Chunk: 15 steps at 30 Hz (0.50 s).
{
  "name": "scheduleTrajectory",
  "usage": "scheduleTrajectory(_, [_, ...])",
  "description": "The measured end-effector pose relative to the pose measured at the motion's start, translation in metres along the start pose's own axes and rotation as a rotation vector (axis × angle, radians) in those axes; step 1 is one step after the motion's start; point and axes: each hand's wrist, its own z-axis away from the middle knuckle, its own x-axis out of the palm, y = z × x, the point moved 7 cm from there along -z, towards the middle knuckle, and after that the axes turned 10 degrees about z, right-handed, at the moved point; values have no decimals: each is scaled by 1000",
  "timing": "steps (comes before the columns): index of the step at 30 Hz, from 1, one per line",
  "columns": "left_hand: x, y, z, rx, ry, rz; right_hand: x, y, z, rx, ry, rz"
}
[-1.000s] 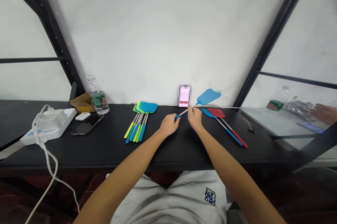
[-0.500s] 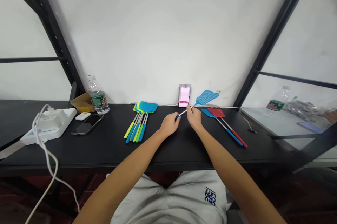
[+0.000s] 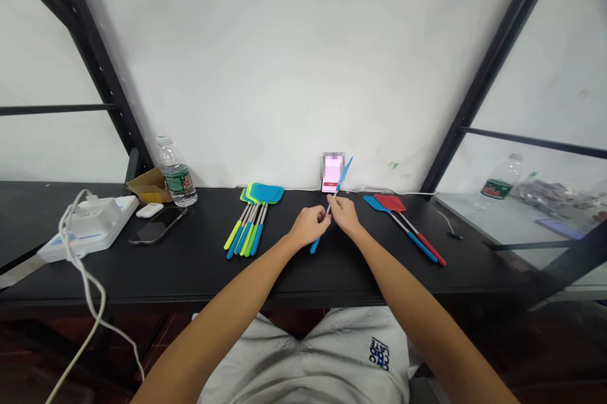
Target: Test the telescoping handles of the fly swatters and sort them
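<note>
Both hands hold one blue fly swatter (image 3: pixel 347 168) in front of me, over the middle of the black table. My left hand (image 3: pixel 310 225) is closed round its lower shaft, and the blue handle end sticks out below. Just above, my right hand (image 3: pixel 344 214) pinches the metal shaft. The swatter's flat head is turned nearly edge-on and points up and away. To the left lies a fanned pile of several fly swatters (image 3: pixel 251 220) with yellow, green and blue handles. On the right, a red fly swatter (image 3: pixel 391 203) rests beside another blue fly swatter (image 3: pixel 374 203).
A lit phone (image 3: pixel 331 179) leans on the wall behind my hands. At the left are a water bottle (image 3: pixel 177 176), a cardboard box (image 3: pixel 149 186), a dark phone (image 3: pixel 159 225), a white earbud case (image 3: pixel 150 210) and a power strip (image 3: pixel 95 233) with white cables. Black shelf posts flank the table.
The held swatter has swung from pointing right to pointing more upright, and its head has turned from face-on to nearly edge-on. Its handle end now shows below my left hand.
</note>
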Motion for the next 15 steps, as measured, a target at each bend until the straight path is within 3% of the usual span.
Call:
scheduleTrajectory(9, [-8,-1,-1,-13,69,41,1,-12,3,-73,-46,-61])
scheduleTrajectory(15, [-11,-4,-2,-44,100,23,10,-15,4,-144,-148,-60])
